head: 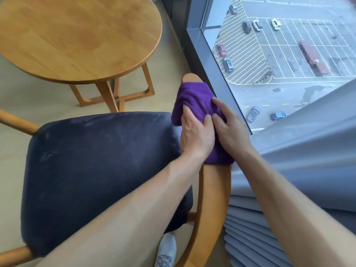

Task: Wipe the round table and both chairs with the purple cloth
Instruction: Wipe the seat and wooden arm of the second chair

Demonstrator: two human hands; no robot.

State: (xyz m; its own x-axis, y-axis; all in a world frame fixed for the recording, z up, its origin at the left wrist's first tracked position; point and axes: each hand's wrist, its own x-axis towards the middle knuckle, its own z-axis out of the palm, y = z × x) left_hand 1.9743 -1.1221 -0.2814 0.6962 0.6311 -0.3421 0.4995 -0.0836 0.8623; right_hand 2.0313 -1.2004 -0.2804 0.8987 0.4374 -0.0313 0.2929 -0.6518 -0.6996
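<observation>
The purple cloth (pixel 194 99) is draped over the right wooden armrest (pixel 213 187) of a chair with a dark blue seat cushion (pixel 92 170). My left hand (pixel 196 135) grips the cloth and the armrest from the inner side, its fingertips hidden under a fold. My right hand (pixel 229 128) lies on the cloth from the outer side with its fingers spread and fairly straight. The round wooden table (pixel 77 35) stands at the upper left, apart from the chair. Only one chair is in view.
A tall window (pixel 289 54) with a dark sill runs along the right, just beyond the armrest. Grey pleated curtain (pixel 289 189) hangs at the lower right against the chair. My white shoe (pixel 166 251) shows on the pale floor below the seat.
</observation>
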